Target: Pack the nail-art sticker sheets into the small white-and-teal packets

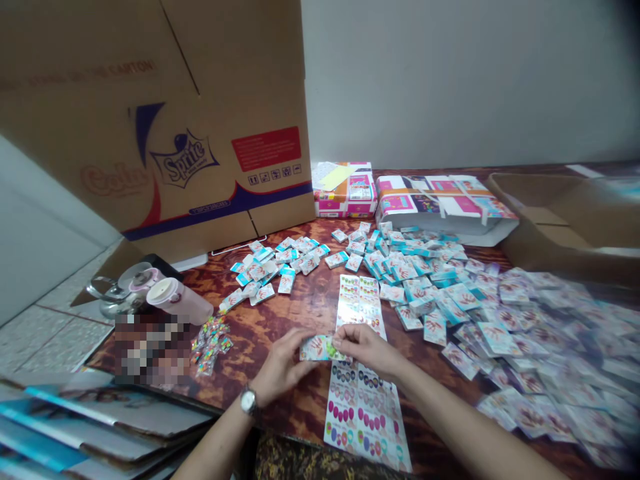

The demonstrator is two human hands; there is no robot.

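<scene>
In the head view, my left hand [279,368] grips the left end of a small white-and-blue printed box [314,348] with a red hand picture, above the table. My right hand [364,345] pinches at the box's right end, where a bit of bright green shows; I cannot tell whether it is print or a separate piece. Under both hands lies a long sheet of nail stickers [367,417], with rows of coloured nail shapes. A pile of similar small boxes [410,267] spreads behind and to the right, and a smaller group [263,270] lies behind my left hand.
A large brown carton [215,160] stands back left. Wrapped pink-and-white packages [440,200] and an open carton [550,233] line the back. Left are a pink cup [185,303], a metal kettle [117,303] and small colourful packets [213,343]. Flattened cardboard [100,427] fills the lower left.
</scene>
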